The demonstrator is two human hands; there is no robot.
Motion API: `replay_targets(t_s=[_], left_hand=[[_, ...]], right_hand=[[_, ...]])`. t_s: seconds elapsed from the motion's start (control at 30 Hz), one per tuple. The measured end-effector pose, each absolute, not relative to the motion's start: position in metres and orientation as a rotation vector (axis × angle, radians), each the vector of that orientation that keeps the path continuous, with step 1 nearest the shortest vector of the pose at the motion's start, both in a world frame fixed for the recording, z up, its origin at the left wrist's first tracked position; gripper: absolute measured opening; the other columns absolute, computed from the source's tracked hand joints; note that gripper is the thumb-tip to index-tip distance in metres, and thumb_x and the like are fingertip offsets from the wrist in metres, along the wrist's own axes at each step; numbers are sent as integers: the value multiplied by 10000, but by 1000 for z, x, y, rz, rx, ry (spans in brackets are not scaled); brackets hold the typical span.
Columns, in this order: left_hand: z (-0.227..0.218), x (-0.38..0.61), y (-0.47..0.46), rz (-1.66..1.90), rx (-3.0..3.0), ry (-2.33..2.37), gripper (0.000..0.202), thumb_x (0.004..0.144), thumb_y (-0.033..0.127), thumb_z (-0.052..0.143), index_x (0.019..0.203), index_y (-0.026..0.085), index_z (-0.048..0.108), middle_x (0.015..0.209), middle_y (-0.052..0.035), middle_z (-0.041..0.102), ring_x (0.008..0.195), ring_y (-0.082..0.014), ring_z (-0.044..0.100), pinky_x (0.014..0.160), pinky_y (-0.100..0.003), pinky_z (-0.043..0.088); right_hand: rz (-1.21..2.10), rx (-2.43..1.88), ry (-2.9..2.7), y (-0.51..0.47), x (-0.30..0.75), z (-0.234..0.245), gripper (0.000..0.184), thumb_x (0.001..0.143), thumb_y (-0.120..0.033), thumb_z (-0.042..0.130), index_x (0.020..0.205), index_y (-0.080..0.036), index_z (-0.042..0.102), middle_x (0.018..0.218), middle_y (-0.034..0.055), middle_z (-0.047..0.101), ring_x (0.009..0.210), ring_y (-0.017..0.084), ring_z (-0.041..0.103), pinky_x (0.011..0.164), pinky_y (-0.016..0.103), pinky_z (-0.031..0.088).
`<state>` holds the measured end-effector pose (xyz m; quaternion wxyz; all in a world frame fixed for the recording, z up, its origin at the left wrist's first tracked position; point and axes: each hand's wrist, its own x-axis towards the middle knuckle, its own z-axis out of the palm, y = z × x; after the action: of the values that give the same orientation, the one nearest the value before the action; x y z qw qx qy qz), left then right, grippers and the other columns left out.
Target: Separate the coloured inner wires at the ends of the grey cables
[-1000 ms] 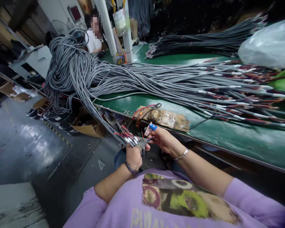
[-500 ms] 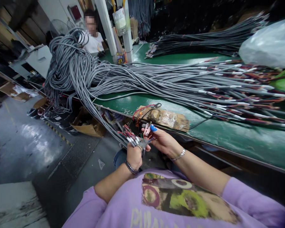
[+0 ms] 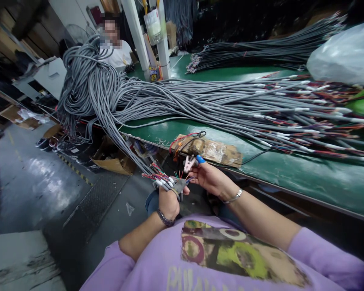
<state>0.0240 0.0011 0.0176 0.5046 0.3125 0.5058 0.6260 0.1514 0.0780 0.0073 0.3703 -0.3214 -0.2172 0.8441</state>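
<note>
Two hands: ours, just off the front edge of the green bench (image 3: 291, 173).
Left hand (image 3: 169, 200): fist closed round a bunch of grey cable ends (image 3: 166, 183), coloured cores (image 3: 153, 173) fanning out.
Right hand (image 3: 211, 178): fingers pinching a small pale clip (image 3: 188, 163), just beside the cores.
Handling: we judge cables limp, light; cores thin, easily bent; grip the grey jacket below the stripped part.

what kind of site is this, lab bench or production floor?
Likely a wire-harness production workshop: heaps of grey cables cover the green bench, a dark cable bundle lies behind, and the left hand grips a bunch of stripped coloured ends.
</note>
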Motion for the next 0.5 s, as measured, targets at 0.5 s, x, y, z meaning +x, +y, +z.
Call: replay_targets(t_s=[0.5], left_hand=[[13,28,9,1548,723,1286,279,681,377,671,526,151,615,490,-16,591,498,-118,570,500,-223,439]], right_hand=[[1866,-846,-822,75,140,1,319,642,-449,763,680,-178,598,570,-32,518,498,74,411,491,211,396]])
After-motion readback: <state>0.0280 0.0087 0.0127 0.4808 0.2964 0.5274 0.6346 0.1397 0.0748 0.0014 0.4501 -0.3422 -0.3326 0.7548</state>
